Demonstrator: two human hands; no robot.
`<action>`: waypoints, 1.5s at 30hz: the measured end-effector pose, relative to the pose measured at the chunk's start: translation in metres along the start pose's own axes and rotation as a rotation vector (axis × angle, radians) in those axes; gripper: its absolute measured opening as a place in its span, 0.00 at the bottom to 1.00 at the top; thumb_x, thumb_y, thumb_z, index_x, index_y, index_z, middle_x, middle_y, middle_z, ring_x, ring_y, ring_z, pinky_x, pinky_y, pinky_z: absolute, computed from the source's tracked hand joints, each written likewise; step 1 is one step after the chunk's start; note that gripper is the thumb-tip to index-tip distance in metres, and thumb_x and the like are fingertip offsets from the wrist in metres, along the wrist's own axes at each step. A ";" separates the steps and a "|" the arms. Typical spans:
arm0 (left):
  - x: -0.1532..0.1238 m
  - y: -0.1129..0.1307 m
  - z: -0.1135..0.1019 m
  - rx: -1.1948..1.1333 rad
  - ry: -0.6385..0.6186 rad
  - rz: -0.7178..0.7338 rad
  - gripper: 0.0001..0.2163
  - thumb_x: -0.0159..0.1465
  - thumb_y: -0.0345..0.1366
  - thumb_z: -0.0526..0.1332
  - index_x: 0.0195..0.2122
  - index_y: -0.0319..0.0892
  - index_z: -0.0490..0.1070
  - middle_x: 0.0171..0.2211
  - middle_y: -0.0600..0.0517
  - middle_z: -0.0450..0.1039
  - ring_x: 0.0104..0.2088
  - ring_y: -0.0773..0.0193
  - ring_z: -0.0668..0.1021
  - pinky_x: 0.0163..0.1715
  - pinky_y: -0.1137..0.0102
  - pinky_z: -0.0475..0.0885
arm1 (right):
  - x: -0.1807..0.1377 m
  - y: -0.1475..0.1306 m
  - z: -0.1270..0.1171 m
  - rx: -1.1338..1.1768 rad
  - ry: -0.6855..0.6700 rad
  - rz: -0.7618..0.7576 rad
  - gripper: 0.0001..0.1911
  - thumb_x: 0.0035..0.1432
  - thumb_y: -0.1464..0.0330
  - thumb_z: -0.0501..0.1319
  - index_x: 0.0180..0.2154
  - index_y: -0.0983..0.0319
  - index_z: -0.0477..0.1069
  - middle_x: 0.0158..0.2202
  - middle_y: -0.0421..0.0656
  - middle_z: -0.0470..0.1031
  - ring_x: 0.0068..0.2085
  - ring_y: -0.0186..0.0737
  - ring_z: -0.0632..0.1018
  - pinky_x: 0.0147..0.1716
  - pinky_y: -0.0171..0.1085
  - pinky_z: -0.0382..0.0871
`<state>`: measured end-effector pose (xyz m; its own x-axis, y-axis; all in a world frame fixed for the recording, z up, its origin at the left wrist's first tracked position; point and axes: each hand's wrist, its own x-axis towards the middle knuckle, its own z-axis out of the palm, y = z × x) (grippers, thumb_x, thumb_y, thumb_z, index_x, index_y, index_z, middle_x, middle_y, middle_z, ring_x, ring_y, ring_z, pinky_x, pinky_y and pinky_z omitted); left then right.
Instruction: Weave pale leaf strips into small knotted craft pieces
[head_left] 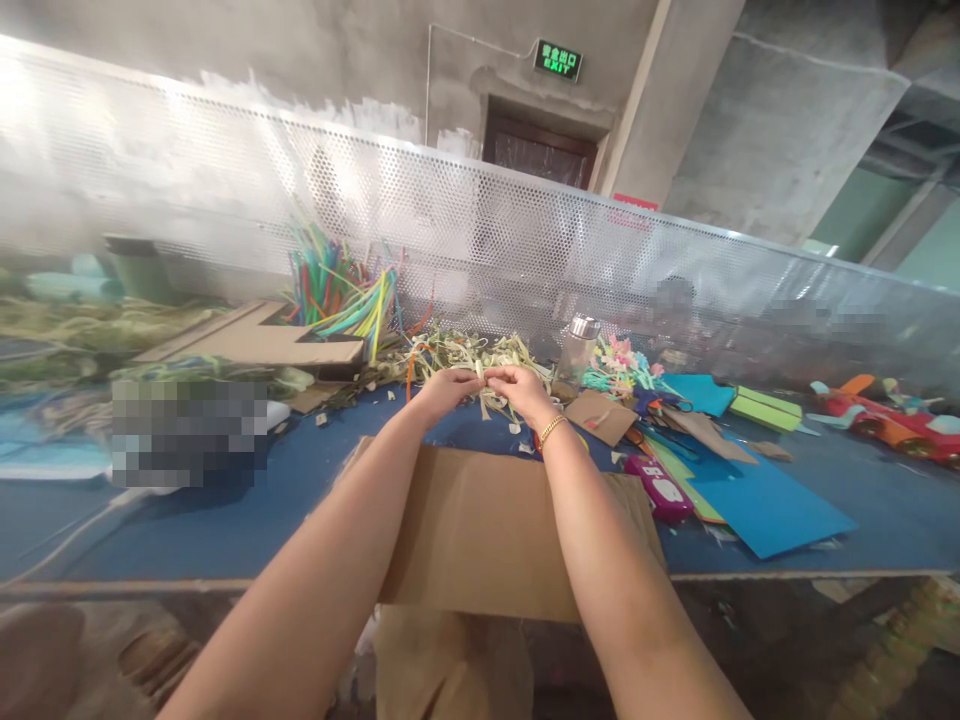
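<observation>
Both arms stretch forward over the table, and the fingertips meet at a small pale dried-leaf strip (480, 369). My left hand (451, 390) is closed in a pinch at its left side. My right hand (521, 390), with a gold bracelet (553, 431) on the wrist, pinches from the other side. Just behind the fingers lies a tangled heap of pale, dry plant strips (517, 352), so the strip's ends are hard to make out. Below my forearms a flat brown cardboard sheet (480, 530) lies at the table's front edge, partly overhanging it.
Left are a cut cardboard box (247, 340) and colourful pipe cleaners (330, 280). Right are a clear bottle (577, 350), paper flowers (622, 360), a purple case (660, 488), blue sheets (780, 500) and a red toy (892, 415). A perforated metal screen (465, 220) borders the blue table (862, 510).
</observation>
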<state>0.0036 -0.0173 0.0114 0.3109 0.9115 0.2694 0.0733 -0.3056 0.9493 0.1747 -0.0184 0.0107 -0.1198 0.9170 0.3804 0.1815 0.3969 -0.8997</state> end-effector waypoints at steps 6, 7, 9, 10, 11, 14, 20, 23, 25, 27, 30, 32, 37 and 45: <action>0.002 -0.001 0.000 -0.085 0.033 0.033 0.11 0.49 0.42 0.67 0.21 0.39 0.72 0.17 0.56 0.64 0.18 0.72 0.63 0.21 0.74 0.56 | 0.002 -0.001 0.006 -0.020 0.054 -0.004 0.11 0.49 0.65 0.64 0.36 0.62 0.77 0.32 0.43 0.77 0.33 0.37 0.75 0.38 0.39 0.69; 0.001 0.000 -0.001 -0.120 0.064 0.013 0.11 0.48 0.42 0.68 0.21 0.39 0.71 0.16 0.56 0.64 0.18 0.72 0.63 0.20 0.74 0.57 | 0.001 -0.003 0.006 -0.036 0.067 -0.036 0.11 0.51 0.64 0.62 0.37 0.61 0.77 0.34 0.43 0.78 0.35 0.37 0.76 0.40 0.39 0.69; 0.000 0.003 -0.003 -0.202 0.136 -0.042 0.12 0.46 0.42 0.70 0.21 0.39 0.71 0.17 0.55 0.65 0.18 0.72 0.65 0.20 0.74 0.59 | -0.001 -0.008 0.006 -0.096 0.076 -0.114 0.12 0.53 0.63 0.61 0.38 0.60 0.77 0.39 0.44 0.78 0.40 0.39 0.76 0.45 0.41 0.68; -0.001 0.005 -0.003 -0.238 0.170 -0.073 0.13 0.44 0.41 0.71 0.21 0.39 0.71 0.17 0.55 0.66 0.18 0.72 0.66 0.20 0.74 0.60 | -0.002 -0.011 0.006 -0.138 0.069 -0.151 0.12 0.53 0.63 0.61 0.39 0.59 0.76 0.41 0.43 0.77 0.43 0.39 0.76 0.48 0.41 0.67; -0.002 0.006 -0.004 -0.269 0.201 -0.103 0.13 0.42 0.40 0.72 0.22 0.39 0.71 0.18 0.55 0.67 0.19 0.71 0.68 0.21 0.73 0.62 | -0.004 -0.014 0.006 -0.180 0.050 -0.185 0.12 0.53 0.64 0.62 0.40 0.59 0.76 0.43 0.43 0.77 0.45 0.40 0.76 0.50 0.42 0.66; -0.002 0.007 -0.004 -0.333 0.249 -0.174 0.15 0.38 0.38 0.74 0.21 0.39 0.70 0.19 0.54 0.69 0.21 0.70 0.71 0.24 0.73 0.66 | -0.008 -0.017 0.010 -0.225 -0.036 -0.240 0.14 0.49 0.67 0.64 0.40 0.58 0.74 0.44 0.42 0.76 0.46 0.40 0.76 0.51 0.41 0.66; -0.001 0.004 0.000 -0.367 0.245 -0.161 0.15 0.40 0.40 0.73 0.21 0.40 0.68 0.18 0.55 0.69 0.20 0.70 0.71 0.22 0.74 0.64 | -0.006 -0.003 0.016 -0.004 -0.027 -0.095 0.21 0.40 0.65 0.70 0.38 0.59 0.67 0.34 0.39 0.74 0.33 0.35 0.76 0.37 0.36 0.71; -0.002 0.004 0.003 -0.306 0.244 -0.120 0.15 0.44 0.41 0.71 0.21 0.40 0.66 0.15 0.57 0.65 0.16 0.73 0.65 0.18 0.75 0.58 | -0.003 0.002 0.018 0.018 0.004 -0.067 0.18 0.39 0.62 0.70 0.33 0.60 0.69 0.30 0.38 0.74 0.32 0.34 0.75 0.35 0.35 0.70; -0.002 0.005 0.003 -0.263 0.248 -0.079 0.15 0.45 0.41 0.71 0.19 0.40 0.65 0.14 0.58 0.62 0.15 0.74 0.62 0.17 0.75 0.54 | -0.003 0.003 0.020 0.037 0.002 -0.049 0.15 0.40 0.61 0.69 0.30 0.60 0.69 0.27 0.38 0.73 0.30 0.34 0.74 0.33 0.35 0.69; -0.002 0.007 0.003 -0.228 0.251 -0.046 0.15 0.46 0.42 0.70 0.19 0.40 0.65 0.13 0.59 0.59 0.15 0.74 0.60 0.17 0.74 0.53 | -0.004 0.001 0.020 0.070 0.007 -0.012 0.15 0.41 0.58 0.69 0.28 0.60 0.69 0.25 0.38 0.72 0.28 0.34 0.72 0.31 0.34 0.67; -0.002 0.010 0.002 -0.232 0.205 -0.028 0.15 0.48 0.44 0.69 0.21 0.40 0.68 0.15 0.58 0.60 0.17 0.73 0.62 0.19 0.74 0.54 | -0.004 -0.004 0.019 0.130 0.048 0.035 0.18 0.40 0.56 0.69 0.25 0.61 0.67 0.22 0.37 0.71 0.24 0.32 0.70 0.27 0.34 0.64; -0.003 0.012 0.003 -0.268 0.096 -0.018 0.14 0.49 0.45 0.69 0.25 0.39 0.71 0.19 0.56 0.65 0.19 0.73 0.65 0.21 0.74 0.58 | -0.005 -0.007 0.017 0.158 0.090 0.053 0.19 0.38 0.56 0.70 0.24 0.61 0.66 0.21 0.37 0.70 0.23 0.31 0.68 0.26 0.34 0.63; -0.006 0.015 0.008 -0.227 -0.037 0.072 0.18 0.43 0.39 0.73 0.33 0.39 0.72 0.29 0.54 0.72 0.26 0.71 0.70 0.27 0.75 0.63 | -0.006 -0.009 0.018 0.164 0.152 0.087 0.17 0.36 0.58 0.70 0.24 0.61 0.69 0.23 0.38 0.71 0.24 0.32 0.69 0.27 0.34 0.64; -0.002 0.009 -0.002 -0.445 0.048 -0.068 0.13 0.46 0.38 0.72 0.26 0.38 0.70 0.23 0.54 0.70 0.22 0.71 0.70 0.23 0.74 0.62 | -0.009 -0.014 0.020 0.154 -0.069 -0.048 0.17 0.40 0.56 0.70 0.26 0.61 0.70 0.23 0.37 0.71 0.26 0.33 0.70 0.30 0.35 0.64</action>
<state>0.0022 -0.0209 0.0195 0.2746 0.9403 0.2012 -0.3260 -0.1058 0.9394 0.1534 -0.0332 0.0155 -0.1929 0.8902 0.4128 0.0228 0.4247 -0.9051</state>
